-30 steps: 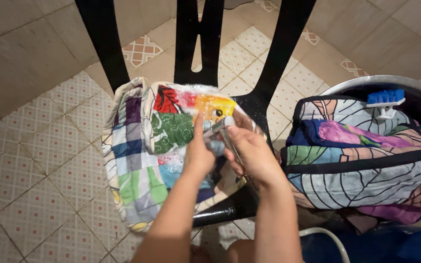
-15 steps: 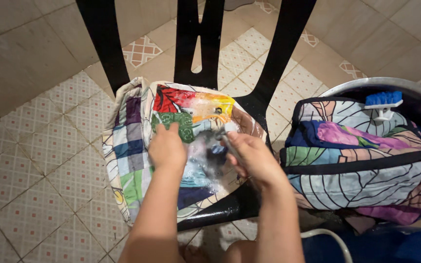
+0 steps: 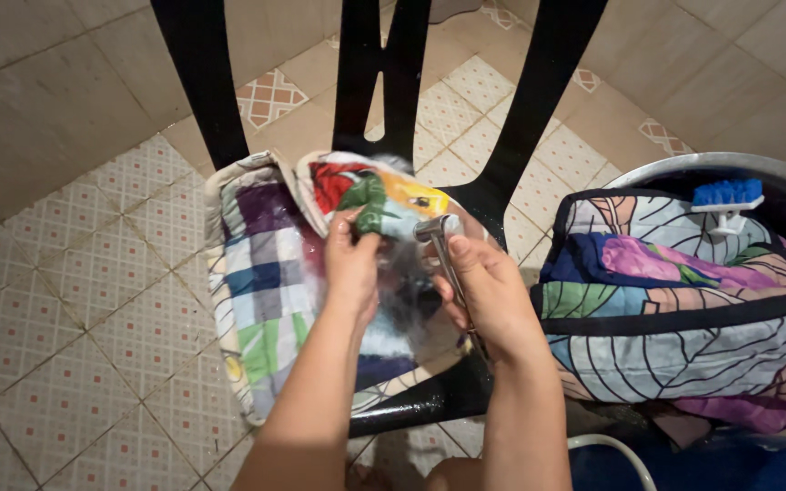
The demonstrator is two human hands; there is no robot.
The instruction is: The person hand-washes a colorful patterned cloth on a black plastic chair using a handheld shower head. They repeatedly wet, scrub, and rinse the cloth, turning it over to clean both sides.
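Note:
A wet patchwork cloth (image 3: 261, 273) of many colours lies draped over the seat of a black plastic chair (image 3: 466, 382). My left hand (image 3: 352, 264) pinches up a fold of this cloth near its middle. My right hand (image 3: 493, 295) is closed around a metal spray nozzle (image 3: 438, 232), whose head points at the lifted fold. Water blurs the cloth between the two hands.
A metal basin (image 3: 684, 168) at the right holds a heap of leaf-printed fabric (image 3: 684, 309) and a blue scrub brush (image 3: 727, 195). A white hose (image 3: 611, 447) curves below my right arm. Tiled floor (image 3: 65, 300) surrounds the chair; its black backrest bars (image 3: 384, 82) rise ahead.
My left hand went from pressing flat on the cloth to gripping and lifting a fold. The spray nozzle in my right hand rose toward the fold.

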